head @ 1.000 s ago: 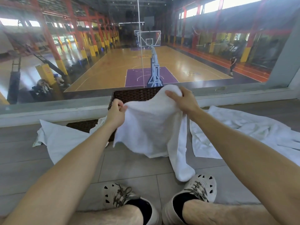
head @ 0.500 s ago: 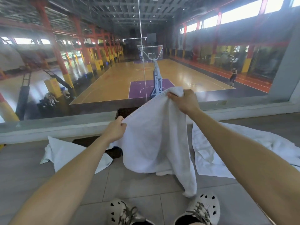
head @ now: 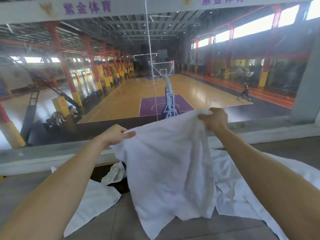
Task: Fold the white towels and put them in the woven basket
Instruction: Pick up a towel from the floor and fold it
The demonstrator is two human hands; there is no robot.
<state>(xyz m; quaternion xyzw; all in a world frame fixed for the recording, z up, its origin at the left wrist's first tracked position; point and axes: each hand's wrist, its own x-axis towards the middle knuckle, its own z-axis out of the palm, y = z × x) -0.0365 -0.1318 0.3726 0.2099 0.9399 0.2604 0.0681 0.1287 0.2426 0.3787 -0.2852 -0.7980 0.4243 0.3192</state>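
Observation:
A white towel [head: 169, 170] hangs in the air in front of me, held up by its top edge. My left hand [head: 116, 135] pinches its left corner, and my right hand [head: 213, 119] grips its right corner, a little higher. Behind the towel only a dark sliver of the woven basket [head: 123, 187] shows, with a crumpled white cloth [head: 115, 174] on it. A second white towel [head: 94, 203] lies on the floor to the left, and a third towel [head: 230, 186] is spread on the floor to the right.
A low white sill [head: 34, 161] and a tall glass wall [head: 155, 66] stand right behind the basket, overlooking a basketball court below. Grey floor tiles [head: 17, 187] run to the left and below the hanging towel.
Both hands have lifted the towel higher and drawn its top edge wider apart. My view has tilted up, so my shoes have dropped out of sight and the basket is mostly covered.

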